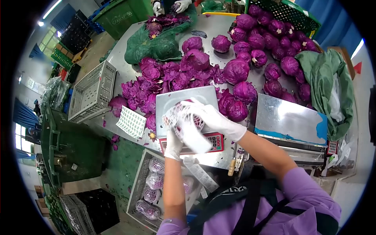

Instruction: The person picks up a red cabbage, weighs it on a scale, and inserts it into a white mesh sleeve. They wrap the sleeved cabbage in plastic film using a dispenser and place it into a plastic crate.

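A red cabbage in a white foam net is held over the metal weighing pan of a scale. Both my hands wear white gloves. My left hand is closed on the near left side of the net. From the right, my right hand grips the net's upper side, its fingers smeared by motion. A blurred white strip hangs below the net, across the scale's red keypad. Loose purple cabbage leaves lie just beyond the pan.
Red cabbages spread across the steel table toward a green crate. A grey crate below holds several netted cabbages. A metal-topped machine stands right; a grey basket sits left. Across the table are another person's gloved hands.
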Demonstrator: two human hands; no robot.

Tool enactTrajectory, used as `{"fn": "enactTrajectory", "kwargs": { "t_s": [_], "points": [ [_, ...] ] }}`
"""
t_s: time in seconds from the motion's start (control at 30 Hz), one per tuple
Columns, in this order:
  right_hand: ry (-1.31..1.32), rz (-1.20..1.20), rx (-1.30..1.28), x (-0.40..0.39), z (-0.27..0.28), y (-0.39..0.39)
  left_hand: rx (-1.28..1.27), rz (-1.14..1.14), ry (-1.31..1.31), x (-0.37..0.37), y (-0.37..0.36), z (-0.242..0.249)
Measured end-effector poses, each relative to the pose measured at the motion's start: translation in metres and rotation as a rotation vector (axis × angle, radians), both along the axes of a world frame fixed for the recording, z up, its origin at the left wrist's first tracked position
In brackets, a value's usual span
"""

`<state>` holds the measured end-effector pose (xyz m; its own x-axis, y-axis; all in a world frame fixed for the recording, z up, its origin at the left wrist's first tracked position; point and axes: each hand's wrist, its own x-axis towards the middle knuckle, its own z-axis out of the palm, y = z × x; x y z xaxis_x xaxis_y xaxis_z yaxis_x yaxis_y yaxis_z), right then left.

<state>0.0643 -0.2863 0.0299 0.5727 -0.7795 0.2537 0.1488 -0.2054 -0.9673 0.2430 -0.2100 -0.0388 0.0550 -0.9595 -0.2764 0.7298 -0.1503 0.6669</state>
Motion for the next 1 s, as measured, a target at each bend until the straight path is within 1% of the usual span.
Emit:
{"fn": "enactTrajectory", "kwargs": {
  "t_s": [0.03,0.07,0.1,0.17,0.2,0.23,0.27,0.3,0.33,0.37,0.43,0.5,0.57,0.6,0.63,0.67,0.7,0.73,0.77,0.8,0.83,0.87,0.9,0.93,0.97,1.0],
  "points": [
    [0.044,0.116,-0.011,-0.007,0.023,0.015,-0.072,-0.050,-0.048,0.002,0.013,-0.010],
    [0.069,0.121,0.129,-0.012,0.048,0.030,-0.098,-0.061,-0.659,-0.008,0.027,0.003],
    [0.171,0.182,0.251,-0.024,0.074,0.038,-0.126,-0.070,-1.273,-0.022,0.037,0.018],
    [0.031,0.232,0.695,-0.042,0.096,0.057,0.100,-0.105,-0.558,-0.036,0.040,0.020],
    [-0.123,0.332,0.953,-0.055,0.108,0.068,-0.116,-0.189,-0.117,-0.037,0.045,0.021],
    [-0.055,0.373,0.780,-0.066,0.102,0.074,-0.323,-0.266,0.333,-0.037,0.048,0.019],
    [0.171,0.454,0.592,-0.084,0.098,0.077,-0.239,-0.368,-0.428,-0.017,0.035,-0.081],
    [0.394,0.528,0.400,-0.104,0.093,0.079,-0.200,-0.338,-0.460,-0.026,0.047,-0.061],
    [0.532,0.568,0.476,-0.118,0.084,0.085,-0.201,-0.326,-0.402,-0.035,0.055,-0.039],
    [0.534,0.660,0.449,-0.129,0.094,0.088,-0.198,-0.350,-0.371,-0.043,0.060,-0.033],
    [0.419,0.567,0.488,-0.149,0.131,0.093,-0.200,-0.417,-0.328,-0.063,0.069,-0.027],
    [0.000,0.280,0.439,-0.149,0.155,0.100,-0.207,-0.487,-0.326,-0.090,0.076,-0.030],
    [-0.138,-0.013,0.420,-0.145,0.147,0.099,-0.226,-0.543,-0.348,-0.114,0.077,-0.040],
    [-0.236,-0.112,0.531,-0.154,0.125,0.092,-0.241,-0.563,-0.360,-0.124,0.077,-0.044],
    [-0.215,-0.301,0.568,-0.164,0.101,0.088,-0.267,-0.580,-0.381,-0.133,0.078,-0.045],
    [-0.050,-0.378,0.504,-0.179,0.079,0.091,-0.307,-0.591,-0.420,-0.141,0.079,-0.045],
    [0.119,-0.454,0.440,-0.191,0.056,0.095,-0.376,-0.594,-0.503,-0.148,0.080,-0.045],
    [0.035,-0.474,0.478,-0.194,0.023,0.100,-0.497,-0.577,-0.697,-0.155,0.081,-0.052],
    [-0.049,-0.493,0.519,-0.196,0.001,0.112,-0.686,-0.356,-1.359,-0.159,0.076,-0.078],
    [-0.334,-0.587,0.622,-0.193,0.033,0.136,-0.694,-0.368,-1.353,-0.175,0.078,-0.051],
    [-0.535,-0.548,0.710,-0.215,0.014,0.127,-0.477,-0.424,-0.662,-0.200,0.078,0.010],
    [-0.245,-0.640,0.495,-0.237,0.021,0.127,-0.232,-0.448,0.019,-0.225,0.073,0.064],
    [0.047,-0.720,0.281,-0.260,0.030,0.129,0.011,-0.322,0.016,-0.247,0.064,0.096],
    [-0.242,-0.624,0.411,-0.289,0.034,0.125,-0.043,-0.366,-0.120,-0.255,0.060,0.098],
    [-0.438,-0.482,0.487,-0.311,0.053,0.128,-0.099,-0.408,-0.254,-0.261,0.056,0.099],
    [-0.351,-0.489,0.450,-0.326,0.060,0.133,-0.142,-0.417,-0.390,-0.266,0.039,0.073]
  ]
}}
